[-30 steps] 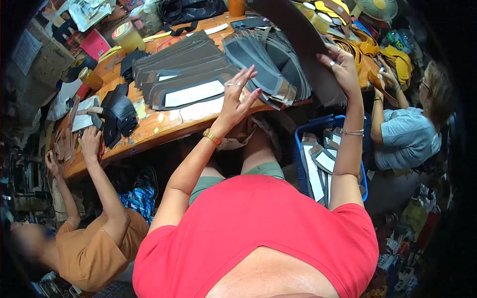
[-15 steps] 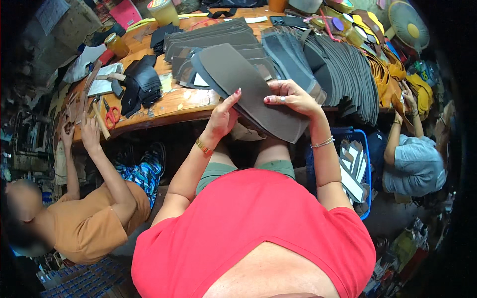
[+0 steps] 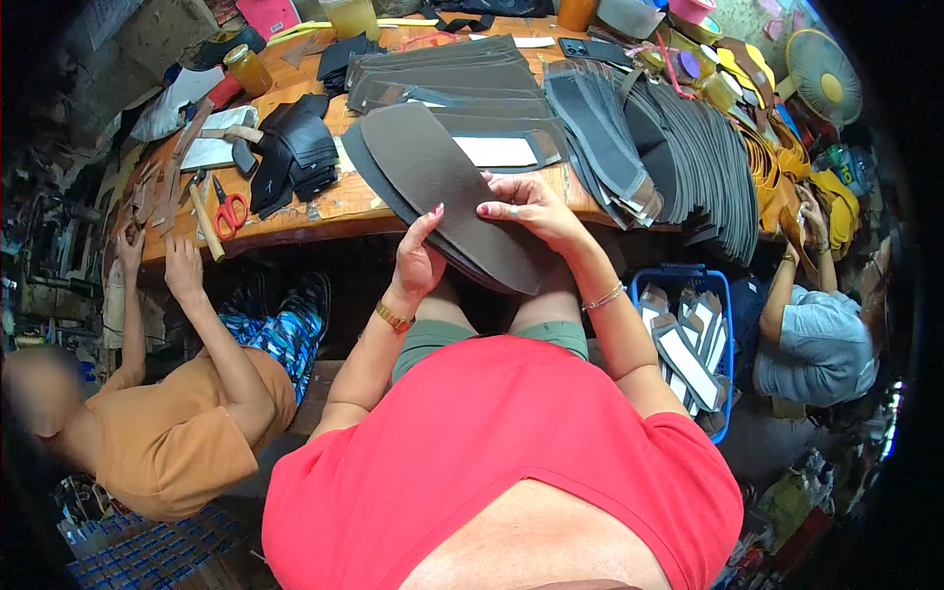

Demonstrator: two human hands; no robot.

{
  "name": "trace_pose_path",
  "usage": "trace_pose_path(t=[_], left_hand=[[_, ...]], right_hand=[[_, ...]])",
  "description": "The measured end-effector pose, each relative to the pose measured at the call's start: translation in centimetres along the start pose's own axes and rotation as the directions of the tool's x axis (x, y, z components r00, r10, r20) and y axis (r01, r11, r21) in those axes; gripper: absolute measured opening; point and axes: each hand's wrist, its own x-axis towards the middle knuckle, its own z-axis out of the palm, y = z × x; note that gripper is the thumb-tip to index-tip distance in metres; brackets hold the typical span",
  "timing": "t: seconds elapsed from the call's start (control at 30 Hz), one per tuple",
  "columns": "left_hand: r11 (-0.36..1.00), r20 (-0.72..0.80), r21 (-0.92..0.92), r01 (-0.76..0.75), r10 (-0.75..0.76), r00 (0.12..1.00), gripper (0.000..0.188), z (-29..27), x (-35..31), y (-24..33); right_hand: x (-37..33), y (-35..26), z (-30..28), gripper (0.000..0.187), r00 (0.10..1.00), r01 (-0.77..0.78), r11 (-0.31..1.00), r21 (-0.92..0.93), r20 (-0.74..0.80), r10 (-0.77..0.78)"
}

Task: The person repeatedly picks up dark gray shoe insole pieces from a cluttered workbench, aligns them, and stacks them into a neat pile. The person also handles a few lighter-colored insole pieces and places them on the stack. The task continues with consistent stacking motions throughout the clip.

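Over the table's front edge I hold a few stacked, curved dark brown leather-like pieces (image 3: 418, 157). The top piece is offset, so an edge of another shows along its left side. My left hand (image 3: 420, 264) grips the near left edge, thumb on top. My right hand (image 3: 539, 211) pinches the right edge, its thumb lying on the brown surface. Just beyond is a pile of similar dark pieces (image 3: 442, 74); one nearby piece carries a white strip (image 3: 492, 151). To the right lie bluish-grey pieces (image 3: 595, 128) and a long fanned row of dark grey pieces (image 3: 693, 157).
A blue basket (image 3: 729, 393) of white-striped pieces stands by my right side. On the table's left lie black pieces (image 3: 295, 152), a hammer (image 3: 221, 135) and red-handled scissors (image 3: 230, 214). Co-workers sit at left, in an orange shirt (image 3: 187, 433), and at right, in grey (image 3: 816, 344).
Both hands and the brown pieces have shifted left and slightly down. My right hand has moved in closer to the left one. The white strip on the table now shows more fully.
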Motion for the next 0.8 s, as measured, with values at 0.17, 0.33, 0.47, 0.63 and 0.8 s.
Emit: trace_pose_path(t=[0.17,0.33,0.47,0.63,0.8], left_hand=[[0.997,-0.186,-0.062,-0.047,0.035,0.982,0.032,-1.0,1.0,-0.4],[0.981,-0.3,0.155,-0.118,0.16,0.941,0.028,0.1,0.4,0.1],[0.984,-0.347,0.126,-0.129,0.165,0.923,0.028,0.4,0.6,0.3],[0.992,-0.397,0.037,-0.123,0.128,0.909,0.022,2.1,1.1,-0.1],[0.996,-0.436,-0.036,-0.08,0.057,0.898,0.024,1.9,1.6,0.0]], right_hand=[[-0.9,0.6,0.3,0.014,0.99,0.026,0.981,-0.19,-0.129,-0.051],[-2.4,-1.1,-3.5,0.013,0.836,0.025,0.801,-0.598,-0.426,-0.345],[-2.4,-3.2,-9.1,0.032,0.613,-0.489,-0.035,-0.871,-0.315,-0.725],[-1.5,-1.9,-11.9,0.04,0.643,-0.648,-0.202,-0.734,-0.385,-0.662],[-1.1,-1.3,-11.3,0.037,0.658,-0.621,-0.258,-0.74,-0.313,-0.685]])
